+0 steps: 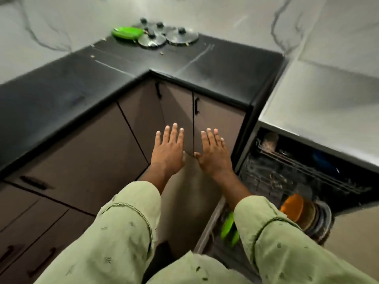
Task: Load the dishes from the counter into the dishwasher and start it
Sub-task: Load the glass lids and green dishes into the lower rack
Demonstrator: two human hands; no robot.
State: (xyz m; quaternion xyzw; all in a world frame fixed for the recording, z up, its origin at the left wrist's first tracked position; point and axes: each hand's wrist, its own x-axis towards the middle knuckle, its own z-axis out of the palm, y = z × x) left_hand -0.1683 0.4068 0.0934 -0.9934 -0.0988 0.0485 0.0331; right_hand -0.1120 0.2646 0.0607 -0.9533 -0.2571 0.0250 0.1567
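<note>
Green dish [127, 32] and four steel lids [181, 36] with black knobs, lying in the far corner of the black tabletop [215, 64], not yet loaded. The lids overlapped one another and the green dish touched the nearest of them. Crumbs lay scattered round the group.

The dishwasher [266, 160] stood open at the right, below the tabletop's end. It already held an orange bowl [292, 207], a row of plates [320, 216] and a green piece [228, 224] lower down. Blur hid the finer layout of its racks.

Left hand [169, 150] and right hand [213, 154] were stretched forward side by side, palms down, in front of the brown cabinet doors [176, 111], well short of the lids. The fingers of both were straight, spread and released, grasping nothing. Whether they touched the doors could not be told.

Likely hazards from this position:
- **Overlap.** Lifting one lid from the pile would probably drag or tip its neighbour, so that it slid or clattered on the hard top.
- **Reach.** The corner lay deep, and a grasp at full stretch on a small knob would be weak, so a lid could swing or drop.
- **Open machine.** It sat close beside the person's right leg, and a turn toward it with full hands could knock the rack or shin.
- **Crowding.** The visible rack looked well filled, and flat lids forced between plates might fall over or jam.
</note>
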